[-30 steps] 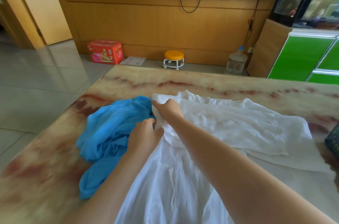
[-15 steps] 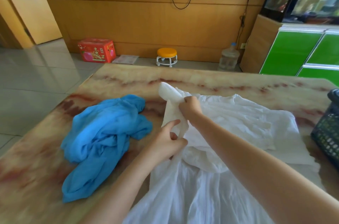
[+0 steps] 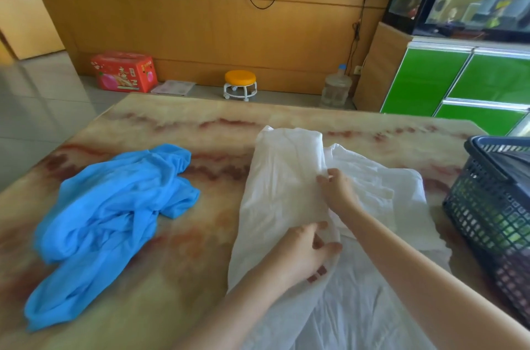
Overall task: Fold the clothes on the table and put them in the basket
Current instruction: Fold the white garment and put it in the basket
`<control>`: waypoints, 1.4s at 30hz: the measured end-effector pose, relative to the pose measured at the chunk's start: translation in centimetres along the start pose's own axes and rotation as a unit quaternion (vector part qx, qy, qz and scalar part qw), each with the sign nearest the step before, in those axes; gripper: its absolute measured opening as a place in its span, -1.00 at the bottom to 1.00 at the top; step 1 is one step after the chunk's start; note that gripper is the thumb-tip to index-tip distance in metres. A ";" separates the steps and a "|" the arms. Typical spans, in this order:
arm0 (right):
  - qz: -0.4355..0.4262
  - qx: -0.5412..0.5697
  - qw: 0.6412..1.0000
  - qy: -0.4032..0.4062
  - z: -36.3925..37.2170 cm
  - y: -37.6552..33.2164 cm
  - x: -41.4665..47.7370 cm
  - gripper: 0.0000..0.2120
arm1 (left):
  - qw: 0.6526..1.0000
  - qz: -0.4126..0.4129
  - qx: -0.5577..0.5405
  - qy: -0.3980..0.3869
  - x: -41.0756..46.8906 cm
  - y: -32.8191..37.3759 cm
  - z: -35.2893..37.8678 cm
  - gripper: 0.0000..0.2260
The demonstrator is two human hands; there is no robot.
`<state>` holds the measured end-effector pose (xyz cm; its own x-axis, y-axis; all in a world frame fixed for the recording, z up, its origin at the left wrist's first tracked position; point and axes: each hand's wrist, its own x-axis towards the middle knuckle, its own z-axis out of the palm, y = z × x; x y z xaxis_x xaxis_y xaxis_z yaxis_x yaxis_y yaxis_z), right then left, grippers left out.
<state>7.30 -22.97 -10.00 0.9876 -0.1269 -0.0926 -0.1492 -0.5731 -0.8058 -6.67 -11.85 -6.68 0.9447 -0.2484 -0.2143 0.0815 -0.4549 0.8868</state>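
A white garment [image 3: 284, 177] lies spread on the marbled table [image 3: 177, 278], its left side folded over toward the middle as a long flap. My right hand [image 3: 337, 190] pinches the flap's right edge near the middle. My left hand [image 3: 308, 252] grips the same edge lower down, closer to me. A crumpled blue garment [image 3: 114, 206] lies unfolded at the table's left. A dark mesh basket [image 3: 487, 206] stands at the table's right edge, partly cut off by the frame.
Beyond the table's far edge, on the floor, are a red box [image 3: 123, 71], a small orange stool [image 3: 240, 84] and a water jug [image 3: 335, 89]. Green cabinets [image 3: 459, 83] stand at the back right.
Both hands carried the white garment's left side up and over to the right, laying it down as a flap. The view shifted right, bringing the basket into sight.
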 end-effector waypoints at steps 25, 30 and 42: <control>-0.142 -0.335 0.919 -0.154 5.0 -0.7 8.0 -0.43 | 0.904 0.046 0.407 0.120 3.6 -9.4 -1.5 -0.25; -0.231 -0.226 0.946 -0.018 5.6 -4.6 9.3 -0.45 | 0.905 0.061 0.397 0.136 3.6 -9.4 -1.5 -0.27; -0.072 -0.111 0.980 0.146 9.5 -9.9 14.6 -0.71 | 0.896 0.092 0.390 0.192 3.8 -10.2 -1.1 -0.36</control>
<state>23.69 -11.42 -8.91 0.9477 -0.2397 0.2109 -0.0481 -0.7602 -0.6479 -3.55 -7.20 -16.03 0.9712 -0.1365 0.1955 -0.1925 -0.9327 0.3050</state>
